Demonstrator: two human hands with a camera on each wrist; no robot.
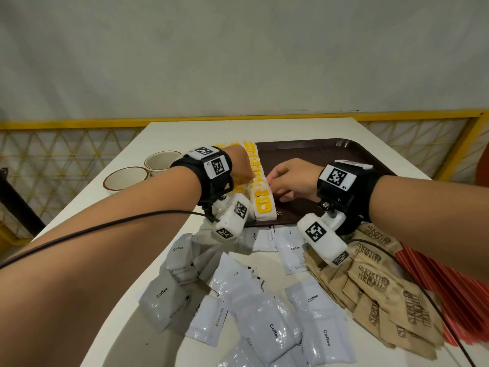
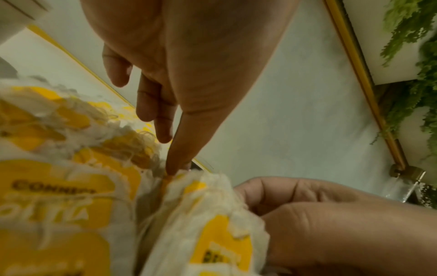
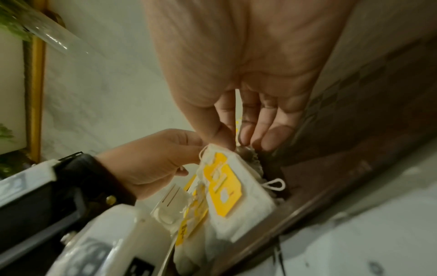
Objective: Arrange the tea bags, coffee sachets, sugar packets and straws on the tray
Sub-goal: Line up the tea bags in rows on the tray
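Right hand [image 3: 236,104] pinches the upper edge of the front tea bag [image 3: 236,188] in the row [image 1: 258,178] along the tray's [image 1: 330,152] left side; left hand [image 1: 242,165], fingers straight, seemingly steadies it. Best nudge bags upright, evenly, without snagging strings.

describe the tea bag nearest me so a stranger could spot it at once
Find the brown tray on the white table; a row of tea bags runs along its left side. The near-end tea bag shows a whole yellow tag face-up, with a string loop at its corner.
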